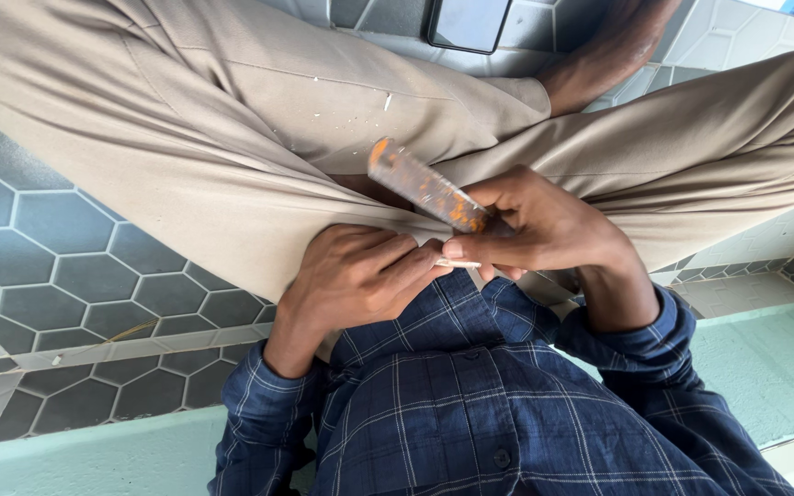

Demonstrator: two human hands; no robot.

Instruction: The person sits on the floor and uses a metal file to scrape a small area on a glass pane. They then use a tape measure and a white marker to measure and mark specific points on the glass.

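Observation:
I sit with my legs in beige trousers (232,138) stretched out over a tiled floor. My right hand (544,225) grips a flat, rusty orange-and-grey blade (420,184) that points up and left over my lap. My left hand (356,276) is curled closed on my lap just left of it. A thin pale stick (459,264) shows between the fingertips of the two hands, pinched by my left fingers with my right thumb pressing on it. Small pale shavings lie on the trousers (388,99).
Grey hexagonal floor tiles (66,266) spread to the left and right. A dark phone (468,23) lies on the floor between my legs at the top. A pale green ledge (765,358) runs under me. My bare foot (608,46) rests near the phone.

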